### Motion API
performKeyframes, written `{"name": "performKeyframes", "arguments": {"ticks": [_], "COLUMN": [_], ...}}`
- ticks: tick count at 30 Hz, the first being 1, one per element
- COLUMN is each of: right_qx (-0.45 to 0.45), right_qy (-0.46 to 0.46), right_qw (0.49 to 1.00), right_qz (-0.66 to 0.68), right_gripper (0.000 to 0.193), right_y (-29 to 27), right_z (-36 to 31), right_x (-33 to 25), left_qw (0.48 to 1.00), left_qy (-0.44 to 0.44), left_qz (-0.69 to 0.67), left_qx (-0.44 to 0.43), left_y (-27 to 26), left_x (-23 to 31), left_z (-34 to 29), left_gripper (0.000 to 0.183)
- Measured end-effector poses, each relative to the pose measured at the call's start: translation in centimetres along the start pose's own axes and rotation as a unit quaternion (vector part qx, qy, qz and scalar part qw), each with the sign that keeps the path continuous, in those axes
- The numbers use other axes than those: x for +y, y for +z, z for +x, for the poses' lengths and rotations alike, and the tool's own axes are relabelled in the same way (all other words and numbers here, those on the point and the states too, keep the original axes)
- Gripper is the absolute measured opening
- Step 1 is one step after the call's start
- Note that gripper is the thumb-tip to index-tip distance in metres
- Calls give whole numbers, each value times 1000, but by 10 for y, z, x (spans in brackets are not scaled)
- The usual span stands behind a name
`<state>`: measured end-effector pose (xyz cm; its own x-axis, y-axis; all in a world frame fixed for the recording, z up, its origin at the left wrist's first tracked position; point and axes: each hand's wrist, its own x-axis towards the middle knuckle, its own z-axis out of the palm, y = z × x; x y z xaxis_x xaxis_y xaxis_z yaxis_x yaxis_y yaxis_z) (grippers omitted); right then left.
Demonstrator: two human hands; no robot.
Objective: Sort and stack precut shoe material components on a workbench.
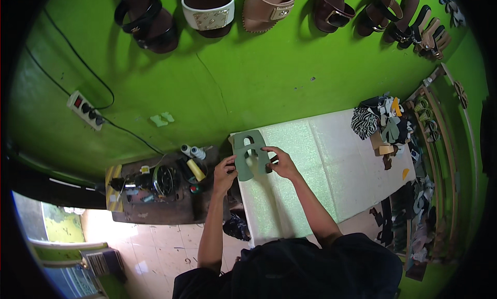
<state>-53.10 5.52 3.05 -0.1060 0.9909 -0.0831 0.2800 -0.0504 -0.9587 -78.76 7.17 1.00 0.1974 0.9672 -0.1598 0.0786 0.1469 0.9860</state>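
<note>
Over the left end of the pale table, a flat grey-green cut piece with rounded cutouts, like sandal-upper material, is held between my two hands. My left hand grips its left edge with the fingers bent. On the opposite edge, my right hand pinches it between thumb and fingers. It may be two pieces laid together; I cannot tell.
A black sewing machine stands on a worn table at left, with white thread spools and a yellow cone. Scraps heap at the pale table's far right. Sandals line the green wall above; a rack stands right.
</note>
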Motion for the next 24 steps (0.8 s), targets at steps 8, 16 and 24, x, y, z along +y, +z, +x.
{"name": "performKeyframes", "arguments": {"ticks": [8,16,24], "right_qx": [44,42,25], "right_qy": [-69,-25,9], "right_qw": [995,997,993], "right_qz": [-58,-66,-116], "right_gripper": [66,64,64], "right_y": [4,9,17], "right_z": [75,116,124], "right_x": [56,91,103], "left_qw": [998,982,964], "left_qy": [24,18,42], "left_qz": [65,188,261], "left_qx": [11,19,29], "left_y": [-7,-1,-7], "left_x": [-48,-66,-90], "left_z": [79,120,131], "left_gripper": [59,57,57]}}
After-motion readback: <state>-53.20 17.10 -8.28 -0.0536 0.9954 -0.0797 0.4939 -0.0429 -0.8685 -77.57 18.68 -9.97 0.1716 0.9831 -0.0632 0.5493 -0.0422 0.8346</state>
